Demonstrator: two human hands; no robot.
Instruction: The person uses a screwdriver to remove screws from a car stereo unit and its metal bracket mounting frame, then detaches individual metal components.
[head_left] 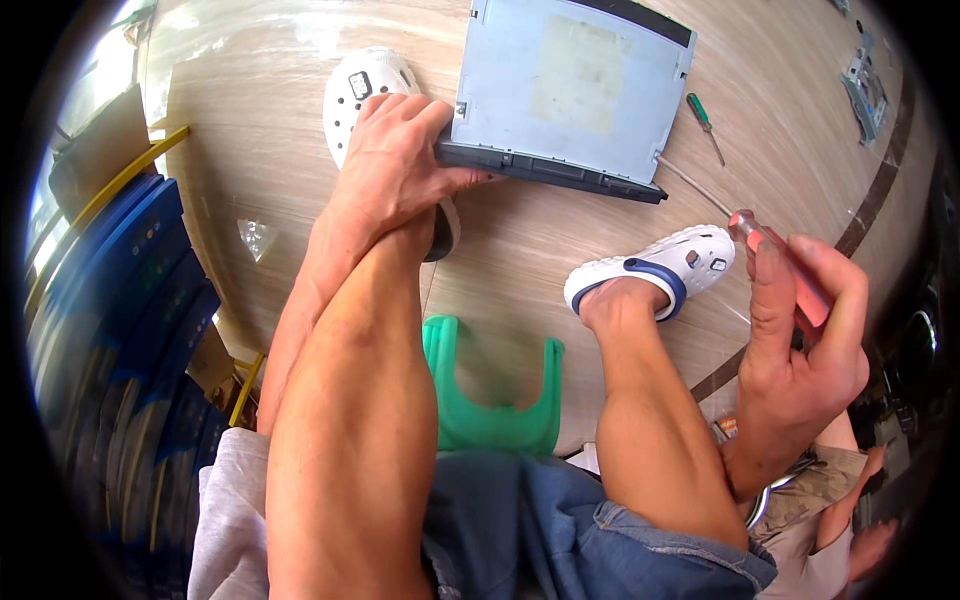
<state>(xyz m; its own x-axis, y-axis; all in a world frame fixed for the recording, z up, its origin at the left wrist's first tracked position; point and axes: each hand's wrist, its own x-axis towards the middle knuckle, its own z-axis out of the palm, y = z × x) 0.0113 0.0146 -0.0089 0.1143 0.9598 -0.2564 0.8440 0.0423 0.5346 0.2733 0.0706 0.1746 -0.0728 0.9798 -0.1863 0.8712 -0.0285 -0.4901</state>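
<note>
A flat grey metal electronics case (600, 95) with a black plastic edge strip stands tilted on the floor, a pale worn patch on its face. My left hand (395, 155) is wrapped around its near left corner, with the thumb under the black strip. In my right hand (805, 340) is a long-shafted screwdriver (790, 270) with a red handle. Its shaft points up and left, and the tip meets the case's near right edge. Whether the tip sits in a screw is too small to tell.
A small green-handled screwdriver (703, 118) lies right of the case. Farther right is a metal bracket (865, 85). My feet wear white clogs (665, 262). A green plastic stool (500, 425) stands below me. Blue stacked boxes (150, 290) line the left. Part of another person (835, 480) shows at lower right.
</note>
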